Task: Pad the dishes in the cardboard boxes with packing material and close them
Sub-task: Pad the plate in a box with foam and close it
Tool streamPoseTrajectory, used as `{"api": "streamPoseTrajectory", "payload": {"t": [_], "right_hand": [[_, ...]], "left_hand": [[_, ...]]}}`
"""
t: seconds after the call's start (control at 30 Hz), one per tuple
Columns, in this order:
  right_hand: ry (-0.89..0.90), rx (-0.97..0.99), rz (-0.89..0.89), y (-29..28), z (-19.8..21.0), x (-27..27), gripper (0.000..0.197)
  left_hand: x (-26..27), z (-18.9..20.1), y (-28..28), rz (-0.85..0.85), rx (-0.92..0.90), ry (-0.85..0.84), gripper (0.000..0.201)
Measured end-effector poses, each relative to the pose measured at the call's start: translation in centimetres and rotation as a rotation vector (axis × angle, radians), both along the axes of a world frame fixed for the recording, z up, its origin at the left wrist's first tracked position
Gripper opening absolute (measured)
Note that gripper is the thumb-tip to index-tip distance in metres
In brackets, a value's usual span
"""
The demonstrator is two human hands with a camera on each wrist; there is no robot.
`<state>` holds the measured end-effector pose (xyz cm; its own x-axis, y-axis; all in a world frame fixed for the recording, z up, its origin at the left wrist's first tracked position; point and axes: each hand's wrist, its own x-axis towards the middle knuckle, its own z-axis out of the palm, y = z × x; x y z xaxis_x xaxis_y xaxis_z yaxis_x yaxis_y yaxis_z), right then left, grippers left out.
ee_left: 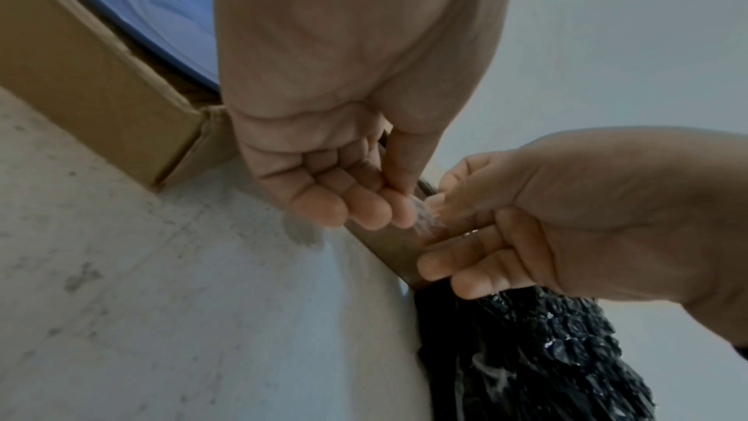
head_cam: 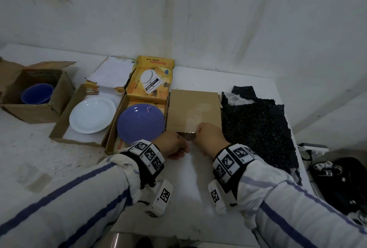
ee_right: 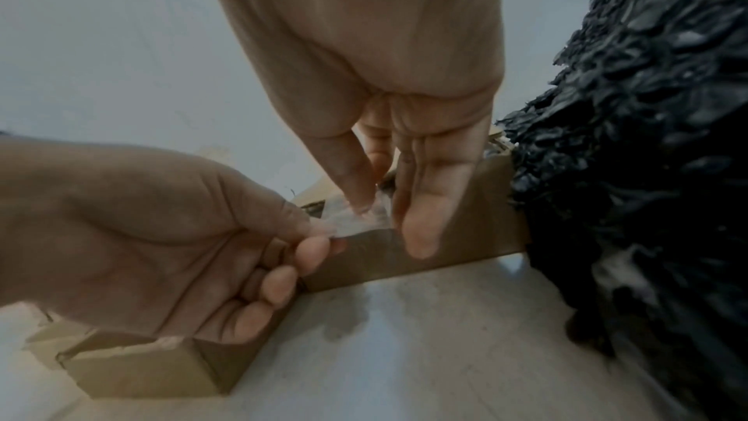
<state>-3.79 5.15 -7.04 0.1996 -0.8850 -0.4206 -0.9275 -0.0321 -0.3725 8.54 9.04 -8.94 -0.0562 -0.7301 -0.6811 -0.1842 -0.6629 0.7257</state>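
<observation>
Both hands work the near edge of the closed flat brown cardboard box beside the black bubble wrap, left hand and right hand each pinching a scrap of clear tape, apparently sealing; next, press it flat.

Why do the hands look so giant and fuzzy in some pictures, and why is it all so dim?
Both wrist views sit very close with wide lenses, so the left hand and right hand swell and blur; the head view bends the table edge and the light is dull and bluish throughout.
</observation>
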Motion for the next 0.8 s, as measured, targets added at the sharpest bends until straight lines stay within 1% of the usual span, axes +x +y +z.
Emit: {"api": "streamPoseTrajectory", "payload": {"t": [0.07,0.13,0.27,0.4,0.47,0.53,0.6,0.63,0.7,0.73,0.8], "right_hand": [[-0.009,-0.027,-0.017,0.3,-0.4,0.2,0.009],[-0.034,-0.022,-0.057,0.5,-0.4,0.4,0.006],[-0.031,-0.036,-0.091,0.4,-0.3,0.5,0.012],[-0.017,-0.043,-0.101,0.4,-0.7,0.4,0.017],[-0.026,-0.039,-0.117,0.3,-0.8,0.5,0.018],[-0.025,-0.025,-0.142,0.2,-0.8,0.6,0.018],[-0.028,-0.022,-0.155,0.2,-0.9,0.7,0.017],[-0.028,-0.023,-0.155,0.4,-0.9,0.9,0.015],[-0.046,-0.022,-0.149,0.5,-1.0,1.1,0.012],[-0.063,-0.029,-0.154,0.6,-1.2,1.1,0.013],[-0.054,-0.050,-0.167,0.9,-0.9,1.0,0.019]], "left_hand": [[0.2,0.0,0.2,0.005,0.000,0.013,0.016],[0.4,-0.1,0.3,0.006,0.003,0.031,0.015],[0.4,0.2,0.2,0.008,0.017,0.036,0.015],[0.9,1.1,0.3,-0.002,0.076,0.026,0.016],[1.8,1.9,0.2,-0.010,0.051,-0.056,0.014],[3.4,2.2,-0.4,-0.009,-0.041,-0.211,0.016],[5.0,2.2,-1.3,-0.071,-0.119,-0.365,0.019],[5.5,2.1,-1.5,-0.108,-0.120,-0.402,0.018],[5.8,2.0,-1.7,-0.187,-0.098,-0.422,0.015],[5.6,1.8,-1.7,-0.218,-0.104,-0.440,0.017],[5.1,1.4,-1.9,-0.227,-0.157,-0.507,0.022]]}}
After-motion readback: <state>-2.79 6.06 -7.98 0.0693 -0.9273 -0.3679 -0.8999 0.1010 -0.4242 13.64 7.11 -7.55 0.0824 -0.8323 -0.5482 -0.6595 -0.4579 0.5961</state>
